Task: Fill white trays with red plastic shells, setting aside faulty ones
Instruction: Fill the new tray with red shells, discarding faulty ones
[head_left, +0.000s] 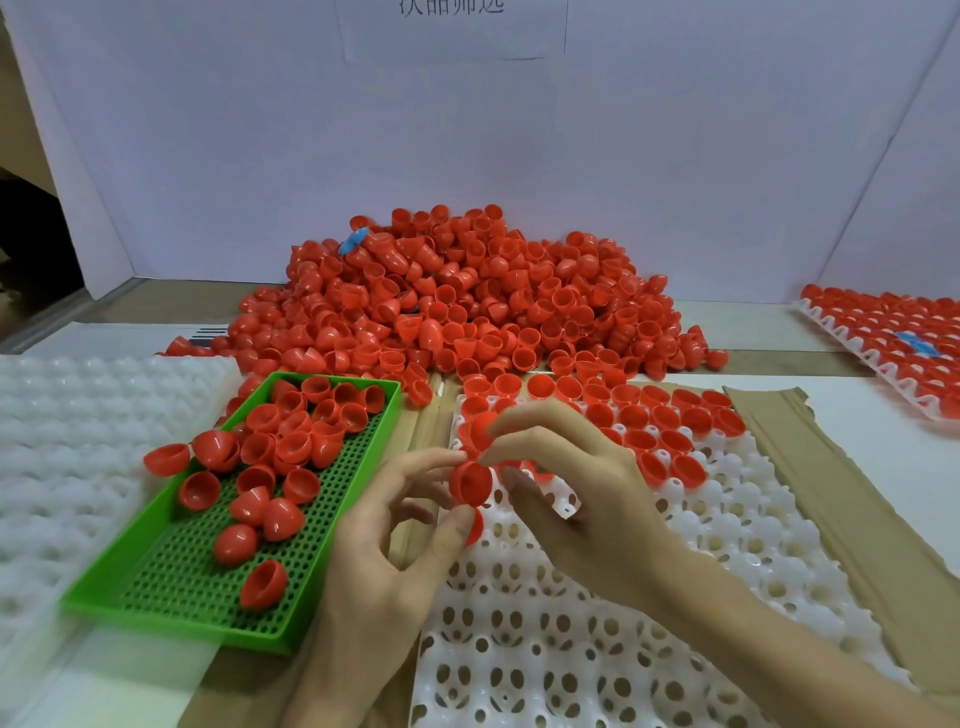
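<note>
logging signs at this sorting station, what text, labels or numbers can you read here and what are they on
Paper sheet on the back wall: four Chinese characters, possibly "次品筛选"; their tops are cut off by the frame edge, so the reading is unsure.
Dark stripes printed on white paper beside the pile: no letters or numbers can be made out.
White tray, red shells, green basket: no writing visible.

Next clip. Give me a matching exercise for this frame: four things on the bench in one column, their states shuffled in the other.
1. green tray
2. near white tray
3. white tray at far right
4. pile of red shells

A. only far rows filled
B. heaped by the back wall
C. loose shells on a perforated floor
D. filled wherever visible

Pairs: 1-C, 2-A, 3-D, 4-B
</note>
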